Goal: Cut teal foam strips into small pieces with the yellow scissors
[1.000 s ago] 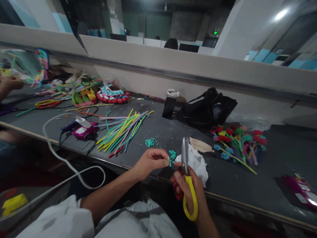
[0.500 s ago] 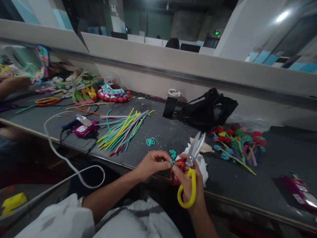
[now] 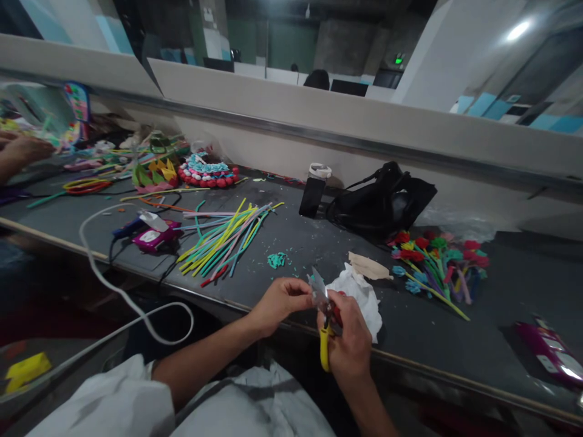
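My right hand [image 3: 350, 337] is wrapped around a pair of scissors [image 3: 325, 349] with one yellow and one red handle. The metal blades point up and left, right at the fingertips of my left hand [image 3: 285, 303]. Thumb and forefinger of that hand are pinched together; the small teal piece they hold is mostly hidden by the blades. A little pile of cut teal bits [image 3: 276, 260] lies on the dark table beyond my left hand, with crumbs scattered around it. Crumpled white tissue [image 3: 359, 297] lies just beyond my right hand.
Yellow, teal and pink fuzzy stems [image 3: 228, 240] are spread to the left. Near them are a purple device [image 3: 157, 238] and a white cable [image 3: 132, 306]. A black bag [image 3: 382, 203] and fuzzy-stem flowers [image 3: 437, 267] stand right. Another person's hand [image 3: 27, 152] is far left.
The scissors have swung down and left, from upright in my right hand to the left fingertips. My right fingers have left the teal piece and closed around the handles.
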{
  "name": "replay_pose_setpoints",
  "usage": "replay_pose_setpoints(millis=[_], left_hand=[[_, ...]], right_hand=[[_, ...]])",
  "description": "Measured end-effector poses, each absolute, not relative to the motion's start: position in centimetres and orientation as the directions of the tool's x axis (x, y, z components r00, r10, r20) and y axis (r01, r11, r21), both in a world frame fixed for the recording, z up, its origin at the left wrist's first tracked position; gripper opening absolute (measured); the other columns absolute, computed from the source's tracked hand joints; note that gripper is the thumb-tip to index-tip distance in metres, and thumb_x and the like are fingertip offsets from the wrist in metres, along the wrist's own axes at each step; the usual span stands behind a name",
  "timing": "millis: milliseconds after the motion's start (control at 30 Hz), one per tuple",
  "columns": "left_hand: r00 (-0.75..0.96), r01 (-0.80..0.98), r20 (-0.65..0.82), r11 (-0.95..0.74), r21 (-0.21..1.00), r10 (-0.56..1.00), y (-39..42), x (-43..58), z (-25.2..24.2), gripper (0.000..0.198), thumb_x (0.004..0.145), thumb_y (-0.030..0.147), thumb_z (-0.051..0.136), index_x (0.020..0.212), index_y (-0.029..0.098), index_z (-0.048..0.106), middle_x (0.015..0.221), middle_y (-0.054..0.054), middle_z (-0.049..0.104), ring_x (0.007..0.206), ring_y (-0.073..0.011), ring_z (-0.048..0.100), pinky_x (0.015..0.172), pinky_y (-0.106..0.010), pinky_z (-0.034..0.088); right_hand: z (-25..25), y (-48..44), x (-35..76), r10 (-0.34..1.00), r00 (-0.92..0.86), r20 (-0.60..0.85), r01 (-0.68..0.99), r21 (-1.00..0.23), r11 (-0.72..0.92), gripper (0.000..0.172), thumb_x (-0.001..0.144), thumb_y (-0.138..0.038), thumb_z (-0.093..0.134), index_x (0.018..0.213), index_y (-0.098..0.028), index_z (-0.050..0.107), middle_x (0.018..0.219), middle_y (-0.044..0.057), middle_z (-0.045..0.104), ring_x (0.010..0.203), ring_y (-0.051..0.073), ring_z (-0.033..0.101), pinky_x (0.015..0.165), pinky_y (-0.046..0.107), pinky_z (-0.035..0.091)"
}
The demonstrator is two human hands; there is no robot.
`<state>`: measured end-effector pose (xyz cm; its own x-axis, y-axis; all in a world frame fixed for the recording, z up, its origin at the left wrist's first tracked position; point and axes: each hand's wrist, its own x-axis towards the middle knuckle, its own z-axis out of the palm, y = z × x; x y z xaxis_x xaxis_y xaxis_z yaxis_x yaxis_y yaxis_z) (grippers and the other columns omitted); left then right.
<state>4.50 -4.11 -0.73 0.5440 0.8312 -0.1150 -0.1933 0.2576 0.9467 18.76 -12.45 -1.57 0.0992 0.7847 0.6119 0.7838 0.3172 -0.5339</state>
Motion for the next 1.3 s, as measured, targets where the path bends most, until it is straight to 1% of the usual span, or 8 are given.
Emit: replay_pose_setpoints(millis=[200,333,400,433,533,700,1067,1300], left_hand=[[0.499,-0.218,-0.106,0.243,0.945,0.860,-4.2,4.6,-0.3,0.012,0.063,0.021,0.076,0.068,0.012,0.070,0.061,0.002,0.062,0.060,-0.0090,0.051,0.065,-0.021,0.041],[0.438,-0.267,-0.092,0.227,0.937,0.894,-3.9,4.4,0.2,0.014,0.061,0.022,0.077,0.067,0.013,0.069,0.061,0.003,0.061,0.058,-0.0074,0.048,0.062,-0.020,0.039],[0.420,-0.285,-0.077,0.212,0.935,0.904,-3.7,4.2,0.5,0.014,0.061,0.022,0.078,0.067,0.013,0.069,0.062,0.002,0.061,0.059,-0.0078,0.049,0.063,-0.020,0.039],[0.418,-0.291,-0.072,0.208,0.934,0.906,-3.5,4.1,0.6,0.014,0.061,0.022,0.078,0.067,0.013,0.069,0.063,0.002,0.062,0.060,-0.0080,0.050,0.063,-0.020,0.039],[0.423,-0.297,-0.067,0.208,0.932,0.904,-3.2,3.9,0.9,0.015,0.061,0.021,0.078,0.066,0.012,0.068,0.063,0.002,0.062,0.060,-0.0081,0.050,0.062,-0.020,0.038],[0.429,-0.296,-0.065,0.208,0.932,0.901,-3.1,3.8,0.9,0.016,0.059,0.021,0.079,0.066,0.012,0.068,0.063,0.002,0.063,0.060,-0.0080,0.051,0.063,-0.020,0.039],[0.419,-0.216,-0.094,0.199,0.956,0.903,-3.1,3.5,0.9,0.014,0.060,0.021,0.076,0.066,0.013,0.066,0.060,0.004,0.060,0.057,-0.0069,0.048,0.059,-0.019,0.036],[0.431,-0.156,-0.084,0.166,0.974,0.899,-3.2,3.3,0.8,0.013,0.062,0.020,0.074,0.067,0.013,0.065,0.060,0.003,0.058,0.057,-0.0079,0.047,0.058,-0.020,0.035]], right_hand=[[-1.1,-12.2,18.6,0.773,0.222,0.594,0.761,-0.602,0.244,0.020,0.088,-0.026,0.055,0.108,-0.021,0.059,0.091,0.003,0.068,0.071,0.014,0.064,0.066,0.026,0.052],[-1.7,-13.1,19.3,0.833,0.236,0.500,0.752,-0.637,0.169,0.027,0.089,-0.035,0.059,0.110,-0.019,0.059,0.083,0.002,0.067,0.066,0.014,0.064,0.063,0.025,0.052],[-2.5,-13.8,19.8,0.847,0.199,0.493,0.791,-0.591,0.158,0.030,0.088,-0.036,0.060,0.113,-0.018,0.059,0.085,0.004,0.066,0.070,0.016,0.064,0.065,0.027,0.052],[-3.0,-14.2,20.0,0.845,0.169,0.508,0.810,-0.559,0.175,0.029,0.089,-0.035,0.060,0.112,-0.018,0.060,0.086,0.005,0.066,0.074,0.017,0.064,0.067,0.028,0.052],[-4.3,-15.1,20.6,0.881,0.102,0.462,0.839,-0.515,0.173,0.027,0.091,-0.032,0.056,0.113,-0.019,0.060,0.089,0.005,0.067,0.081,0.019,0.064,0.072,0.030,0.052],[-4.6,-15.7,20.9,0.909,0.096,0.406,0.881,-0.459,0.112,0.026,0.092,-0.036,0.054,0.112,-0.020,0.060,0.087,0.005,0.067,0.079,0.020,0.065,0.071,0.031,0.050],[-4.8,-15.7,21.2,0.881,0.057,0.470,0.929,-0.349,0.126,0.024,0.093,-0.033,0.052,0.111,-0.020,0.061,0.086,0.005,0.069,0.077,0.019,0.066,0.071,0.029,0.048],[-4.9,-16.0,21.4,0.888,0.044,0.458,0.941,-0.316,0.117,0.025,0.092,-0.034,0.053,0.112,-0.021,0.061,0.090,0.004,0.070,0.081,0.019,0.067,0.072,0.029,0.048]])
